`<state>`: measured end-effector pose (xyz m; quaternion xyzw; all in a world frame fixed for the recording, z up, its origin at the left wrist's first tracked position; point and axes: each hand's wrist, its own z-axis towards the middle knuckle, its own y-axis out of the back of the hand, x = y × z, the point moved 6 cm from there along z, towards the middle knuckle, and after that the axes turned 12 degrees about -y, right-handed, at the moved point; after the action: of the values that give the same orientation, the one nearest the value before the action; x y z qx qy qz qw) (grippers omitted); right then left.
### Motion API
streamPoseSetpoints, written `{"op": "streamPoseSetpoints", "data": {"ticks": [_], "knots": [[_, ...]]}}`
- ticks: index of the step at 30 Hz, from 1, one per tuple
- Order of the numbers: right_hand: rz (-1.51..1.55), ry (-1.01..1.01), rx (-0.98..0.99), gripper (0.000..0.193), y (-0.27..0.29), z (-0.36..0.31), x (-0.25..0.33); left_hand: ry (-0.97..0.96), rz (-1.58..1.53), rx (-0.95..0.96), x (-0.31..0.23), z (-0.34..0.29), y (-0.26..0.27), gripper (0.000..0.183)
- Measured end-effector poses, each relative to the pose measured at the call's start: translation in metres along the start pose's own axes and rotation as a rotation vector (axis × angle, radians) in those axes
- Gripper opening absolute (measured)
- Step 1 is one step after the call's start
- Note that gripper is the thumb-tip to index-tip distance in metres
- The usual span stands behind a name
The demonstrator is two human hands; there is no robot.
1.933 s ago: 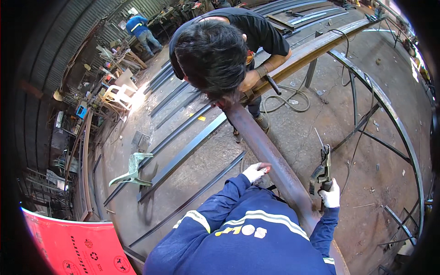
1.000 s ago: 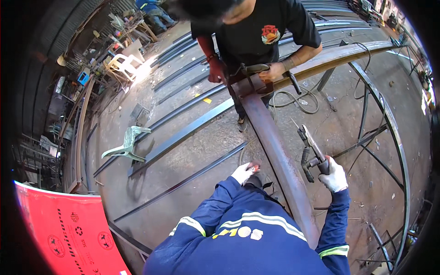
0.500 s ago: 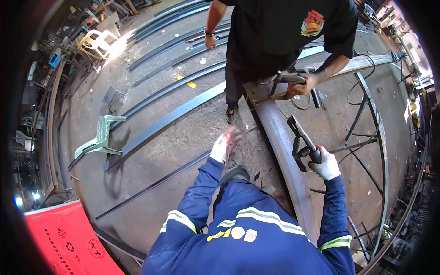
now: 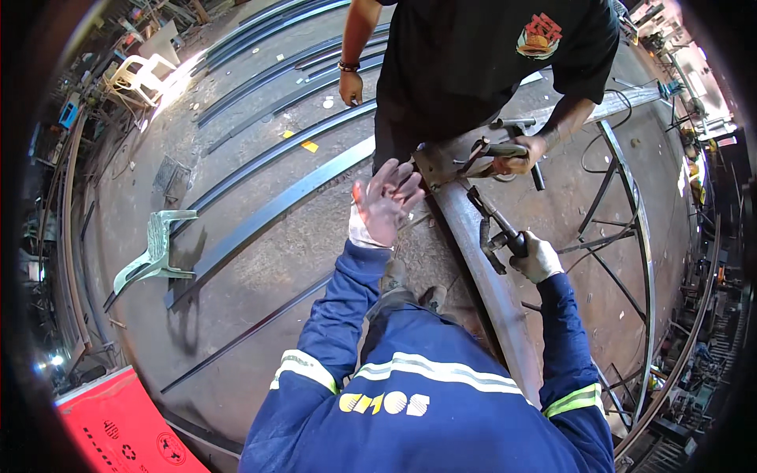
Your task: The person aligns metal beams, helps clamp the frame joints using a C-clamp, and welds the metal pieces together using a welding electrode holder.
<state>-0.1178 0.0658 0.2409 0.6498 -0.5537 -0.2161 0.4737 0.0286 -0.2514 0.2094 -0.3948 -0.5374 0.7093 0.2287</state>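
My left hand (image 4: 384,206) is raised with its fingers spread and holds nothing. Its glove covers the wrist and part of the palm, while the fingers look bare. In my gloved right hand (image 4: 539,260) is the handle of a dark clamp (image 4: 498,225), a tool with a straight shaft and black jaw-like arms. The clamp is over or against a long steel beam (image 4: 489,276) that slants between my hands; contact is hard to judge. Across from me, a co-worker's hand (image 4: 520,155) grips another metal tool (image 4: 493,150) by the plate at the beam's far end.
Several long steel bars (image 4: 268,213) lie on the floor to the left, near a green chair (image 4: 160,248). A welded steel frame (image 4: 643,260) and cables are at the right. A red panel (image 4: 130,426) occupies the lower left. A white chair (image 4: 142,79) stands farther back.
My left hand has risen toward the co-worker, its fingers now spread. The right hand and clamp have shifted slightly up and left in view. The co-worker appears closer.
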Motion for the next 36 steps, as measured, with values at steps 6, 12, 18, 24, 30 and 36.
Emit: {"op": "streamPoseSetpoints", "data": {"ticks": [6, 12, 18, 24, 30, 36], "knots": [[-0.006, -0.048, 0.018, 0.051, -0.004, 0.007, -0.005, 0.062, -0.267, 0.173, 0.008, 0.024, -0.08, 0.088], [-0.013, -0.016, -0.01, 0.047, -0.009, 0.013, -0.01, 0.092, -0.393, 0.093, 0.026, 0.042, -0.112, 0.093], [0.011, -0.022, 0.009, 0.042, -0.01, 0.019, -0.014, 0.101, -0.518, 0.122, 0.034, 0.047, -0.125, 0.091], [-0.004, -0.018, 0.013, 0.043, -0.008, 0.022, -0.014, 0.118, -0.503, 0.094, 0.039, 0.047, -0.128, 0.089], [0.001, -0.029, 0.029, 0.047, -0.009, 0.022, -0.013, 0.158, -0.499, 0.125, 0.052, 0.04, -0.14, 0.093], [0.114, 0.103, -0.036, 0.052, -0.014, 0.022, -0.015, 0.212, -0.574, 0.223, 0.069, 0.036, -0.147, 0.095]]}}
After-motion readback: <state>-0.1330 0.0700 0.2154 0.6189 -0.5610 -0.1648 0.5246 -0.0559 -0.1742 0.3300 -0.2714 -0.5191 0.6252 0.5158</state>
